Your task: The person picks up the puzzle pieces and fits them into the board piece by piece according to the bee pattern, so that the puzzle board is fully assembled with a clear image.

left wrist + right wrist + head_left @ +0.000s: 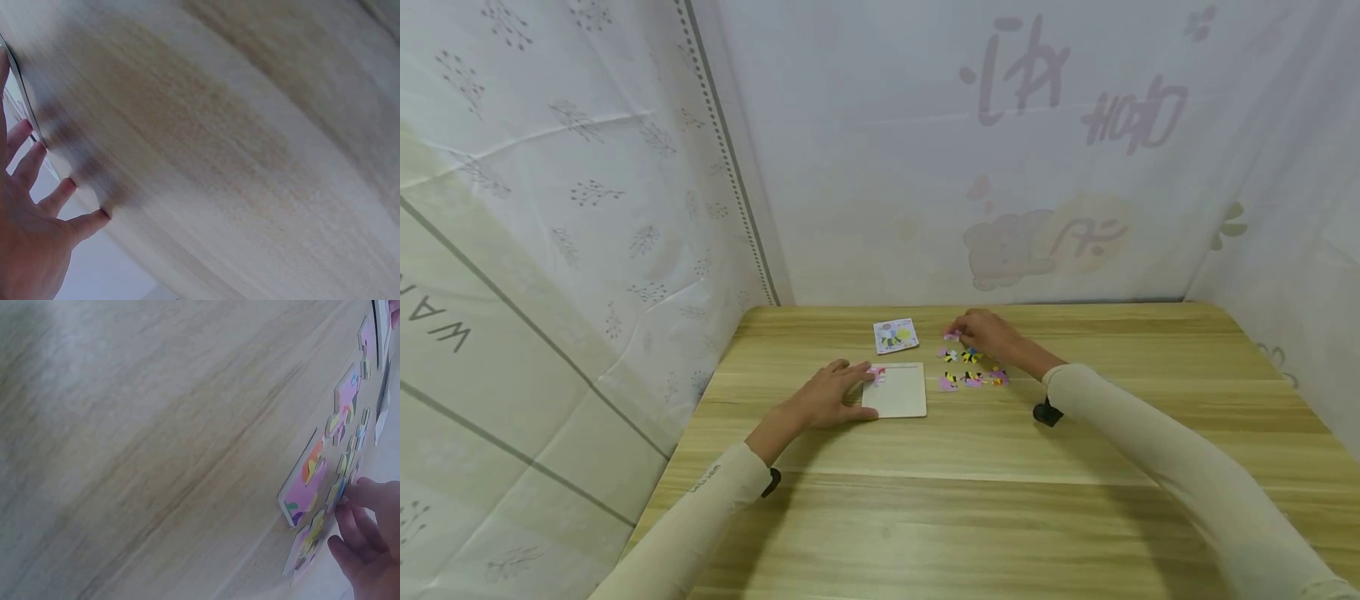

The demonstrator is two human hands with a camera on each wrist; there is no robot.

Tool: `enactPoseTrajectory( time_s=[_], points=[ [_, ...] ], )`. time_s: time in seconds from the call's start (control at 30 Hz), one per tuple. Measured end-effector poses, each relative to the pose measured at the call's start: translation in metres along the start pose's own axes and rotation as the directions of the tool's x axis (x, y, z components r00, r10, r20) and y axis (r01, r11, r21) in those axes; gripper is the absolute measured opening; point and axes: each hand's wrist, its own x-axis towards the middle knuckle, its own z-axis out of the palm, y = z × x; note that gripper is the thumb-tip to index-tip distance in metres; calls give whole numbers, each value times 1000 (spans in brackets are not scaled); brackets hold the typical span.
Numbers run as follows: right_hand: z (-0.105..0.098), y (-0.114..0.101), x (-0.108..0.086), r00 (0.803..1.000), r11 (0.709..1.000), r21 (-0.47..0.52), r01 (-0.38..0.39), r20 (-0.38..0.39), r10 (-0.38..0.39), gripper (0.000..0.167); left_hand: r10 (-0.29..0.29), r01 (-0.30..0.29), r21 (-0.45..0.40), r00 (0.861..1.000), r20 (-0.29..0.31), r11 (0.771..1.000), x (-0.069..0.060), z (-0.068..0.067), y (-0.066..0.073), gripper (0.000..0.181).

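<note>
My left hand [829, 395] rests at the left side of a pale square puzzle board [904, 396], fingers spread and fairly straight. Its fingertips touch near a pink-and-white puzzle piece [877, 376] in the board's upper left corner, while the thumb lies at the lower edge. To the right, my right hand [988, 333] pinches a pink puzzle piece [952, 337] at the table's surface. Loose bee-patterned pieces [973, 379] lie in rows just below that hand. In the right wrist view, the thumb and fingers [362, 487] close in beside several pieces [306, 481].
A square picture card [895, 336] with a bee on it lies behind the board. All of this is on a wood-grain table [880, 517]. Patterned curtains [865, 150] hang behind the table and at both sides.
</note>
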Motion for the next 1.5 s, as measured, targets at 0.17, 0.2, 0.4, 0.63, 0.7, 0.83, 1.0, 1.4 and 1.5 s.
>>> enactPoseTrajectory(
  time_s=[0.17, 0.2, 0.4, 0.63, 0.7, 0.83, 1.0, 1.4, 1.5],
  points=[
    [-1, -2, -1, 998, 999, -16, 48, -27, -49, 22, 1, -1, 7, 1000, -8, 1000, 1, 0, 0, 80],
    [-1, -2, -2, 998, 998, -15, 59, -33, -60, 23, 3, -3, 7, 1000, -9, 1000, 1, -1, 0, 80],
    [-2, -1, -5, 994, 995, -14, 103, -46, -104, 21, -7, 7, 8, 1000, 3, 1000, 0, 0, 0, 80],
    [-2, 3, -8, 994, 994, 14, 104, -24, -104, 22, 2, -2, -8, 1000, 0, 1000, 0, 1, 0, 80],
    [-2, 4, -9, 994, 994, 19, 107, -25, -107, 21, 4, -4, -1, 1000, -2, 1000, 0, 1, 0, 80],
    [-3, 3, -10, 991, 990, 53, 130, -37, -128, 21, 10, -10, -3, 1000, -9, 1000, 0, 0, 1, 80],
    [-4, -7, -12, 987, 984, 69, 161, -27, -160, 21, 0, 0, -10, 1000, -1, 1000, 0, 1, 0, 79],
    [0, -34, -14, 977, 974, 73, 214, -37, -212, 21, 0, 0, -24, 1000, -2, 1000, -2, 2, -1, 78],
    [1, -40, -13, 972, 970, 76, 232, -46, -229, 22, 2, -2, -13, 1000, -1, 1000, -2, 1, -1, 78]
  ],
)
